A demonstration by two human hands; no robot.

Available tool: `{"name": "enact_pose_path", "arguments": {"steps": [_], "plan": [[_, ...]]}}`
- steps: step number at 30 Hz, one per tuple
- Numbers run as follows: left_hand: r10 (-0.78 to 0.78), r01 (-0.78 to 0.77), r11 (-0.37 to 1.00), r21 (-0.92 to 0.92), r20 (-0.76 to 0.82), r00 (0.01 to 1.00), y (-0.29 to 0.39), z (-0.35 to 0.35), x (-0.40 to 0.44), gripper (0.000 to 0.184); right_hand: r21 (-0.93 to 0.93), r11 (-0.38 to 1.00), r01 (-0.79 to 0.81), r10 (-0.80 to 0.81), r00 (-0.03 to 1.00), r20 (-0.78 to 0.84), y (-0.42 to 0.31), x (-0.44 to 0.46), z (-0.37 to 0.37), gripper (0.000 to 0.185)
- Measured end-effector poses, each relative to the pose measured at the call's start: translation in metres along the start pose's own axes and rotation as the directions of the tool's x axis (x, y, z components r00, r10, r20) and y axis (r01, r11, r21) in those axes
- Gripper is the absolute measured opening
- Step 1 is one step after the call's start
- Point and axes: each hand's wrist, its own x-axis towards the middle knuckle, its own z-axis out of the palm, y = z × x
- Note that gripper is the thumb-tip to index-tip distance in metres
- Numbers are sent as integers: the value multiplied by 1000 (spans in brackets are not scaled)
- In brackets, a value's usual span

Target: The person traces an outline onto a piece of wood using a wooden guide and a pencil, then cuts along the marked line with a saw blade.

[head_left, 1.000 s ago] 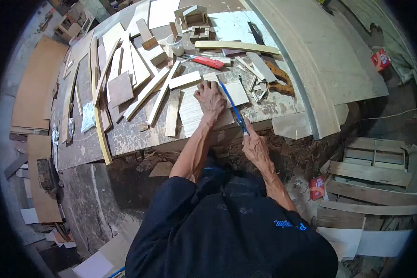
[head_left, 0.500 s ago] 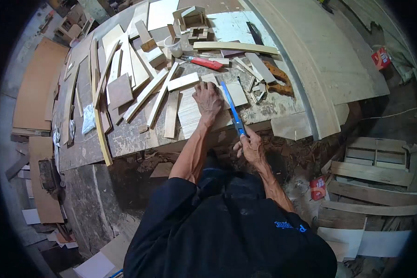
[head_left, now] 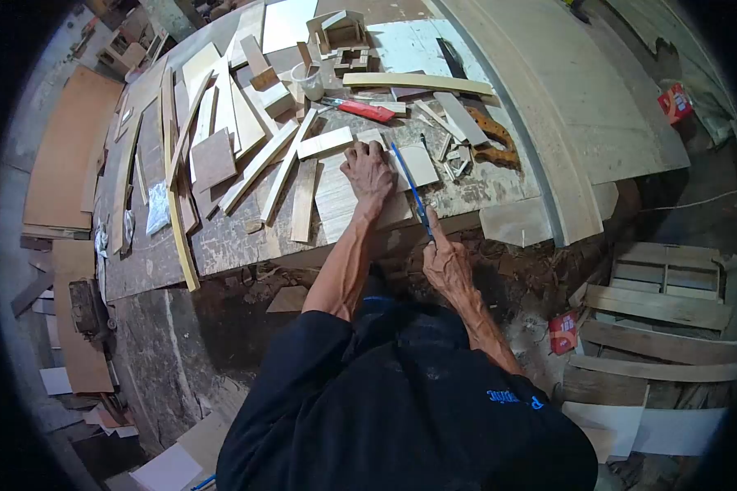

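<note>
My left hand (head_left: 370, 178) presses down with bent fingers on a small piece of wood (head_left: 374, 137), mostly covered by the hand. A pale board (head_left: 333, 200) lies under that wrist, at the bench edge. In my right hand (head_left: 448, 266) is a slim blue hacksaw (head_left: 406, 176), its handle mostly hidden in the grip and the index finger stretched along it. The blade points away from me, just right of the left fingers, over a pale flat piece (head_left: 422, 166). A light wooden block (head_left: 325, 143) sits left of my left fingertips.
Wooden strips (head_left: 258, 168) crowd the workbench (head_left: 229, 255) on the left. Beyond my hands lie a red-handled tool (head_left: 367, 110), a plastic cup (head_left: 307, 82) and a small wooden box (head_left: 352, 60). A wooden-handled saw (head_left: 493, 139) and a long curved panel (head_left: 540, 123) are right.
My right hand has shifted slightly down and to the right, and its grip on the hacksaw has turned, so the blade now shows edge-on. My left hand has hardly moved.
</note>
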Motion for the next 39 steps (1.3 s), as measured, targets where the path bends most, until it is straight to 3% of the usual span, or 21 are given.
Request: {"name": "enact_pose_path", "arguments": {"steps": [10, 15, 18, 27, 36, 39], "plan": [[-65, 63, 997, -37, -60, 996, 5, 2, -1, 23, 24, 998, -52, 51, 998, 38, -14, 2, -12, 70], [-20, 8, 993, -115, -99, 995, 0, 3, -1, 19, -6, 993, -121, 121, 992, 47, -16, 3, -16, 71], [-4, -9, 993, -119, -116, 993, -1, 2, -1, 18, 3, 1000, -27, 27, 999, -32, -11, 0, -11, 70], [-38, 33, 992, -119, -44, 998, -1, -1, -1, 25, 27, 997, -75, 75, 997, 17, -11, 0, -11, 70], [-45, 36, 991, -125, -63, 997, 1, -1, -1, 24, 39, 999, 9, -7, 999, -47, -7, -5, -4, 73], [-35, 25, 992, -123, -84, 996, -1, 0, 0, 24, -137, 988, 76, -83, 996, -46, -9, -5, -4, 77]]}}
